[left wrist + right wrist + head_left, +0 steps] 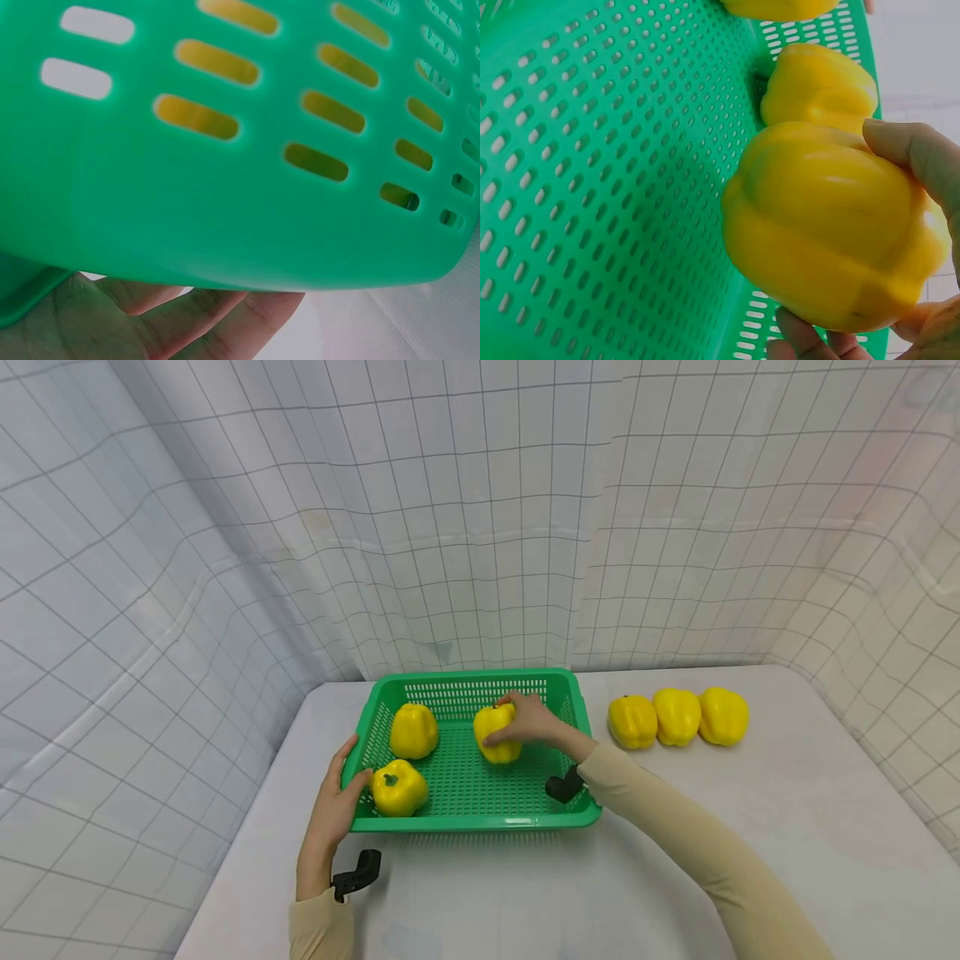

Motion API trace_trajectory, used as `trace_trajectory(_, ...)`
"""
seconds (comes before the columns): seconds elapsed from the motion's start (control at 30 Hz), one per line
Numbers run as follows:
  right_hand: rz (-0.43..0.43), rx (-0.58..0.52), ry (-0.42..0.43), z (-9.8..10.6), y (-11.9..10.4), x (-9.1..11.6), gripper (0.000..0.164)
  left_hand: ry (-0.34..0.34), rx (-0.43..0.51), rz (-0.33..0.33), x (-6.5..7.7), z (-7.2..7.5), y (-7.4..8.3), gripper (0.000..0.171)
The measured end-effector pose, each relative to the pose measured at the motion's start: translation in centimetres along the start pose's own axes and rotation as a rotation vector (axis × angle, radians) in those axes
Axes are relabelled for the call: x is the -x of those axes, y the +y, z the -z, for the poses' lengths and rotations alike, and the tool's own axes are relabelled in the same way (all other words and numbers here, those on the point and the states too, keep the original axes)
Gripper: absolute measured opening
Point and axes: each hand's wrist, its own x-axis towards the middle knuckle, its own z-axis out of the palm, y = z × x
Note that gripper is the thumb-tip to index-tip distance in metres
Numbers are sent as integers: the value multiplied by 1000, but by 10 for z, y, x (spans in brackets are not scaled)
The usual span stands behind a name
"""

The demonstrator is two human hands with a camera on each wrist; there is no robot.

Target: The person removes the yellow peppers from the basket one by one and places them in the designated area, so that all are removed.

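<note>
My right hand (528, 720) grips a yellow bell pepper (493, 735) inside the green basket (480, 823), right of its middle. In the right wrist view the thumb lies on one side of this bell pepper (825, 225) and the fingertips on the other. My left hand (335, 797) holds the basket's left rim, thumb at the inner side and fingers along the outside. Two more yellow bell peppers sit in the basket's left half: a back one (414, 732) and a front one (400, 788) with its green stem showing. The left wrist view shows the slotted basket wall (225, 187) above the fingers.
Three yellow bell peppers stand in a row right of the basket: a left one (632, 722), a middle one (677, 717) and a right one (723, 717). Everything rests on a white table (675, 827). A white grid-patterned curtain (450, 527) hangs behind and along both sides.
</note>
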Motion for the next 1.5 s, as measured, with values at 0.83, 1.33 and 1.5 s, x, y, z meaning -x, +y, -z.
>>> trace_trajectory(0.83, 47, -172, 189, 10, -1, 13, 79, 7, 1, -9, -1, -1, -3, 61)
trace_trajectory(1.33, 126, -362, 324, 27, -1, 29, 76, 4, -3, -12, 0, 0, -1, 60)
trace_trajectory(1.5, 99, -372, 369, 33, 1, 36, 75, 6, -5, 0, -1, 0, -2, 60)
